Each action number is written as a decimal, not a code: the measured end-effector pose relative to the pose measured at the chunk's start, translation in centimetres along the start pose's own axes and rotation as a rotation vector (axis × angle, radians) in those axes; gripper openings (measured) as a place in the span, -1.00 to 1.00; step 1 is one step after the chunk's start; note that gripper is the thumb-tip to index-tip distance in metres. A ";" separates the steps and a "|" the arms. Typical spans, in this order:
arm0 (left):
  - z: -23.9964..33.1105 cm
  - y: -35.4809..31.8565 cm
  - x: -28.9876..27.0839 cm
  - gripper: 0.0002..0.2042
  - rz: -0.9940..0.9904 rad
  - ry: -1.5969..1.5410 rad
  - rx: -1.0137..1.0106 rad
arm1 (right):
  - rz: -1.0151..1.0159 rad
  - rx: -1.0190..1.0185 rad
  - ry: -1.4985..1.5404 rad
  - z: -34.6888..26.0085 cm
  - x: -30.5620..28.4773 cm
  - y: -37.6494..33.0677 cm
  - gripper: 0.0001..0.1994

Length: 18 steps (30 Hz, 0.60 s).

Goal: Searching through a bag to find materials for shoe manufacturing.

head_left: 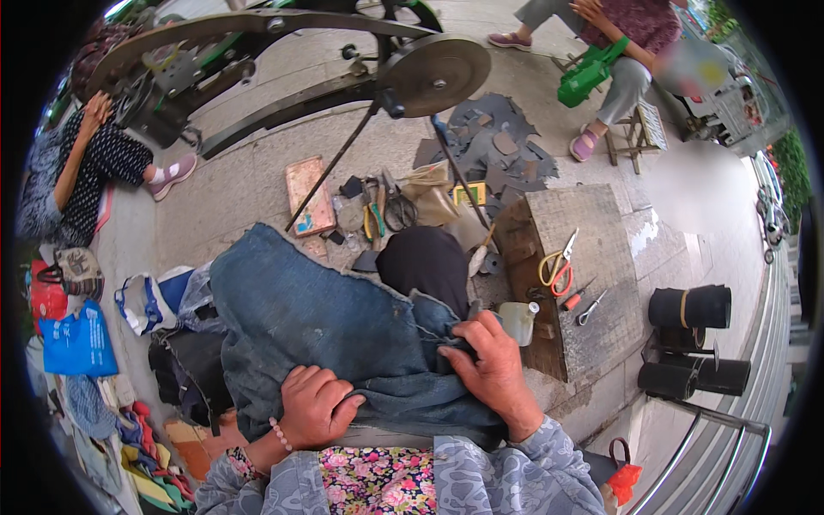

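— Where's the denim cloth (326,326)?
— Across the lap, long axis running left to right, under both hands.
— Fingers?
— Left hand (313,405) bunches the near edge; right hand (491,365) pinches the frayed hem, nearer the wooden block (592,257) with scissors (558,268).

**A street-side repair stall**

An open-air cobbler's or mending pitch is shown: a hand-cranked stitching machine (283,60) is set on paving, leather scraps (498,150) and pliers (374,215) are spread about, and scissors (558,268) are laid on a wooden block (592,232).
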<state>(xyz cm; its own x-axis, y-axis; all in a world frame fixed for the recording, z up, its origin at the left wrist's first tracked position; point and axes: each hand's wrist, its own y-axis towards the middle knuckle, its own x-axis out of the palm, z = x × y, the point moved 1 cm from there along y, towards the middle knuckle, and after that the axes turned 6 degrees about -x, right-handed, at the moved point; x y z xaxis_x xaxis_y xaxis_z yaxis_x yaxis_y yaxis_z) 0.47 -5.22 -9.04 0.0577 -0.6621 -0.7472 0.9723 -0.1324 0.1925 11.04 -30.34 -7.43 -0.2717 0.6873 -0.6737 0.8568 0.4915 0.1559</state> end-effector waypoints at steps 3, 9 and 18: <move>0.1 -0.3 0.1 -0.82 0.018 -0.012 -0.011 | -0.009 0.007 0.016 0.0 -0.6 -0.5 -0.75; -0.2 -0.9 -0.2 -0.82 0.031 0.005 -0.043 | -0.003 -0.148 0.020 -1.7 -4.2 -0.1 -0.77; 1.1 -0.9 -2.1 -0.74 0.081 -0.005 0.019 | 0.724 -0.002 -0.151 2.4 -9.4 3.4 -0.75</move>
<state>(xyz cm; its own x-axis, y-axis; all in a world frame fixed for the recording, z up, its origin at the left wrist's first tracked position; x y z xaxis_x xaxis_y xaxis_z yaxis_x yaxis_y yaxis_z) -0.77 -4.49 -6.98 0.1349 -0.6746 -0.7258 0.9601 -0.0921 0.2640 17.56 -36.39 -2.28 0.4252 0.7587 -0.4936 0.7975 -0.0562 0.6007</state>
